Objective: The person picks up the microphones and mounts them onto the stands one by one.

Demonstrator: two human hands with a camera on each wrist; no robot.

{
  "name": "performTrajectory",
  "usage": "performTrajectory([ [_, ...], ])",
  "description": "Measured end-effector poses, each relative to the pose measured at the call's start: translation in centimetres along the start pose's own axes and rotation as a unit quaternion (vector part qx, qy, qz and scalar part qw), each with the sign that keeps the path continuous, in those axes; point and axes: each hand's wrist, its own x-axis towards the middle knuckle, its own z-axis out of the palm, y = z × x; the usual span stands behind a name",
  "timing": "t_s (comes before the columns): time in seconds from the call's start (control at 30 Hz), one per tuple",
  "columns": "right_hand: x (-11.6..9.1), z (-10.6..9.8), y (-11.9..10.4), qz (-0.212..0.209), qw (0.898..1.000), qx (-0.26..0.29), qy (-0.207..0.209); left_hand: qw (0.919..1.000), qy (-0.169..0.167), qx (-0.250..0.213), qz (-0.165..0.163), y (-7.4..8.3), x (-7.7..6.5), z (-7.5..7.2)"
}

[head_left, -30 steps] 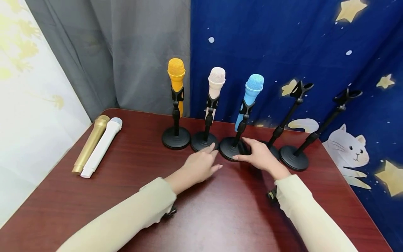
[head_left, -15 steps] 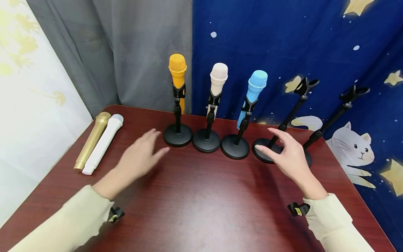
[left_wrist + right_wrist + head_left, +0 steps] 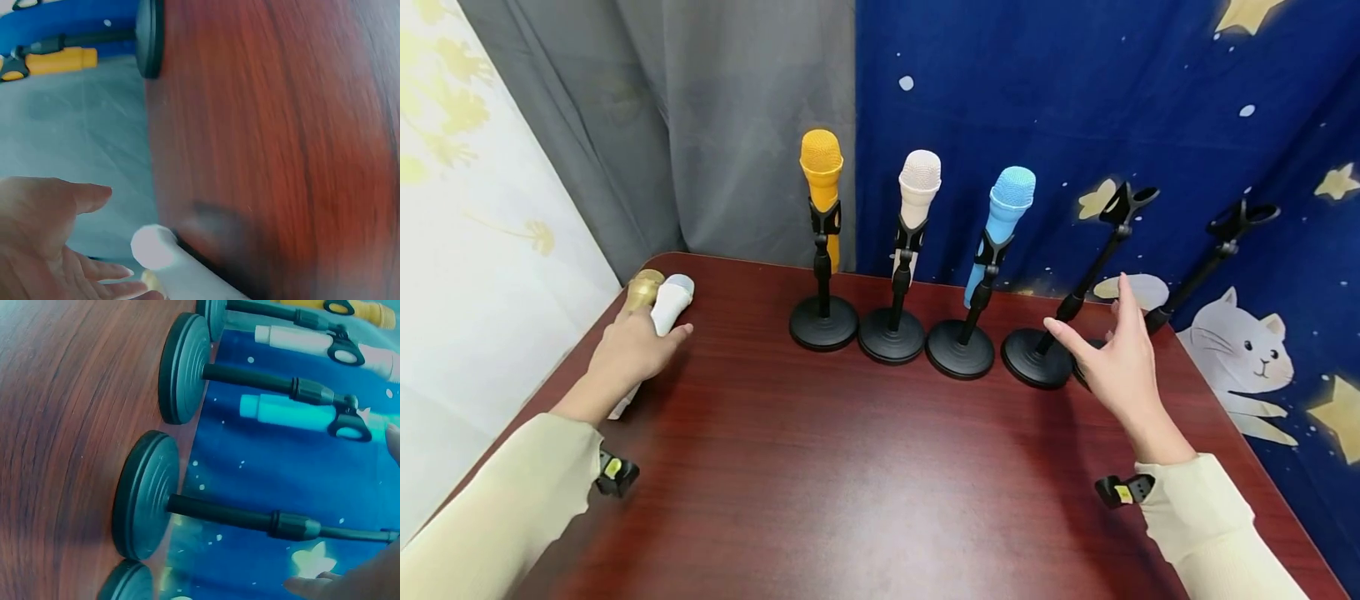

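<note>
My left hand (image 3: 628,354) reaches over a gold microphone (image 3: 644,288) and a white microphone (image 3: 672,302) lying side by side at the table's left. In the left wrist view its thumb and fingers are spread beside the white microphone's head (image 3: 153,247); no grip shows. My right hand (image 3: 1123,367) hovers with thumb and fingers apart near a bare black microphone stand (image 3: 1037,358), partly covering the base of another bare stand (image 3: 1197,271). Three stands hold a yellow microphone (image 3: 822,162), a cream microphone (image 3: 919,179) and a blue microphone (image 3: 1011,196).
The stands form a row along the back of the reddish-brown table (image 3: 865,467). Behind them hang a grey curtain (image 3: 760,125) and a blue starry curtain (image 3: 1037,92). A pale patterned sheet (image 3: 497,225) borders the left side.
My left hand has moved from the cream microphone's stand leftward to the two lying microphones. My right hand has left the blue microphone's stand and shifted right.
</note>
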Motion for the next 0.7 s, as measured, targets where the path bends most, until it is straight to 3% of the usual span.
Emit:
performTrajectory([
  [0.23, 1.3, 0.2, 0.9, 0.073, 0.993, 0.081, -0.048, 0.9992, 0.004, 0.037, -0.012, -1.1, 0.6, 0.4],
  [0.4, 2.3, 0.8, 1.4, 0.074, 0.989, 0.117, -0.059, 0.9985, 0.006, 0.054, -0.01, -1.1, 0.9, 0.5],
  [0.6, 3.3, 1.5, 2.2, 0.076, 0.985, 0.138, -0.069, 0.996, 0.029, 0.072, 0.043, -1.2, 1.7, 1.3],
  [0.7, 3.7, 1.7, 2.6, 0.076, 0.986, 0.13, -0.066, 0.997, 0.016, 0.072, 0.025, -0.9, 2.2, 1.7],
])
